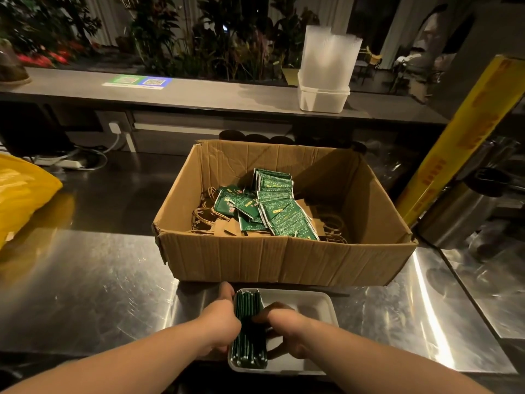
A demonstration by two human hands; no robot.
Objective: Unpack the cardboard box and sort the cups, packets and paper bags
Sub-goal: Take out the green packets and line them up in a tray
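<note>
Between the two sets of fingers, a row of green packets (249,331) stands on edge along the left side of a white tray (309,301). The left hand (220,319) presses flat against the row's left face, thumb and fingers curled round its far and near ends. The right hand (284,327) closes on the row's right face, fingertips (260,318) bent against the packets, so both hands squeeze the stack together. Beyond the fingers, just past the tray, sits the open cardboard box (284,260) on the steel counter (85,280). Inside it, more loose green packets (272,209) lie heaped over brown paper bags (216,223) with twisted handles. Far left of the hands lies a yellow plastic bag (20,191).
</note>
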